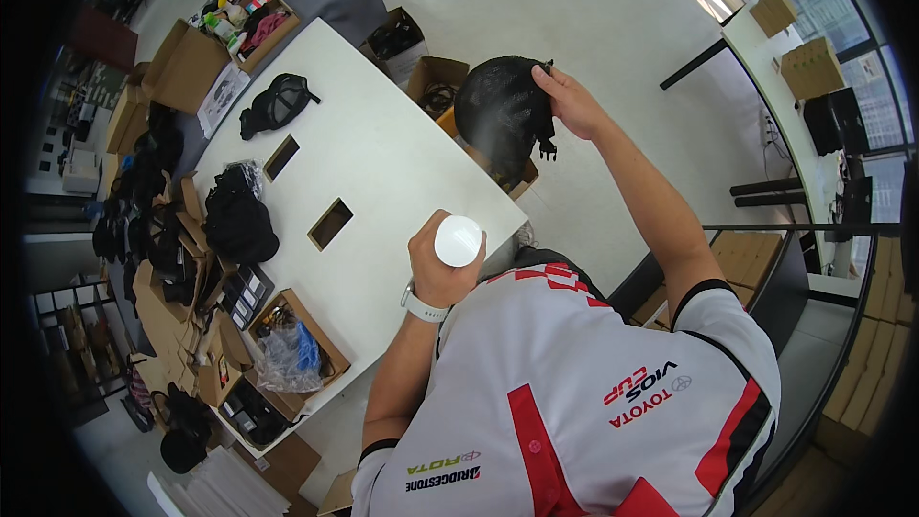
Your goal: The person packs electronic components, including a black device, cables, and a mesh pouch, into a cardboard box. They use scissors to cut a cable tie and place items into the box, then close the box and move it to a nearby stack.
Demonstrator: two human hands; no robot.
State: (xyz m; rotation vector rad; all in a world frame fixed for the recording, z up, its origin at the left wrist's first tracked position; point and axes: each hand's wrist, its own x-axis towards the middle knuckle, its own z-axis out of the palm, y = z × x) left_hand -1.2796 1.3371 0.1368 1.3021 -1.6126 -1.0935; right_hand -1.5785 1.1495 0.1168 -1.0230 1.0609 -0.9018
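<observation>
My left hand (446,258) is closed around a white, round-topped container (458,240), seen from above near the corner of the white table (402,179). In my right hand (571,104) is the edge of a black mesh cap-like item (502,118) with a dangling buckle, held out beyond the table edge. A whitish haze shows in front of the mesh. Another black cap-like item with straps (280,104) lies at the table's far side, and a black fabric bundle (240,219) rests at its left.
Cardboard boxes (436,75) stand on the floor beyond the table edge, below the mesh item. An open box with plastic wrap (334,362) is at the table's lower left. Two rectangular cutouts (330,224) pierce the tabletop. Shelving with boxes (747,255) stands at the right.
</observation>
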